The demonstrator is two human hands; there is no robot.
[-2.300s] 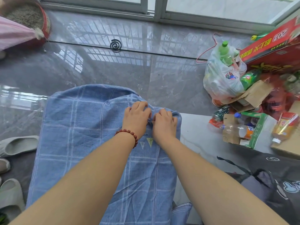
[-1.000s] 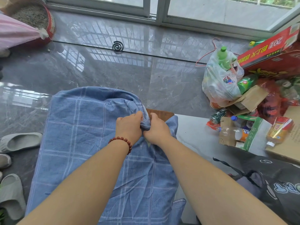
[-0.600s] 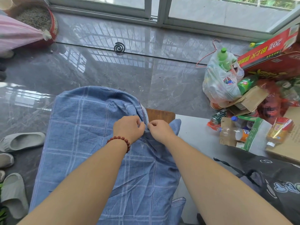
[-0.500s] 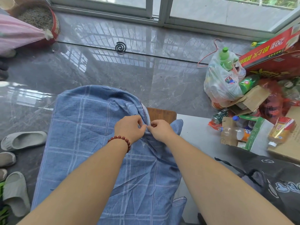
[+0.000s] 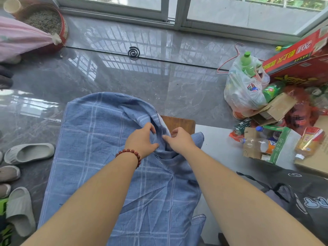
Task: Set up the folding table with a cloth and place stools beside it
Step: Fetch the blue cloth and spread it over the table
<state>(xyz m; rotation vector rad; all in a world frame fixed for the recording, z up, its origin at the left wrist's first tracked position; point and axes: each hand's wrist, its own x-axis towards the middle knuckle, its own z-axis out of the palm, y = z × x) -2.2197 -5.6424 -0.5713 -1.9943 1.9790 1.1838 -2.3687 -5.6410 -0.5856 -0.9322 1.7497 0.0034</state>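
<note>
The blue checked cotton cloth lies rumpled over most of the brown wooden table at the centre of the frame, one far corner bare and no stools in view, so the spreading looks half done, while the left hand and right hand, arms outstretched, pinch its bunched fold

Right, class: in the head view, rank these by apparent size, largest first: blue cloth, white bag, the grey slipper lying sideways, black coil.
1. cloth, by far
2. bag
3. slipper: about as long as the bag is wide, but slimmer
4. coil: smallest, though it lies farthest from the camera
</note>
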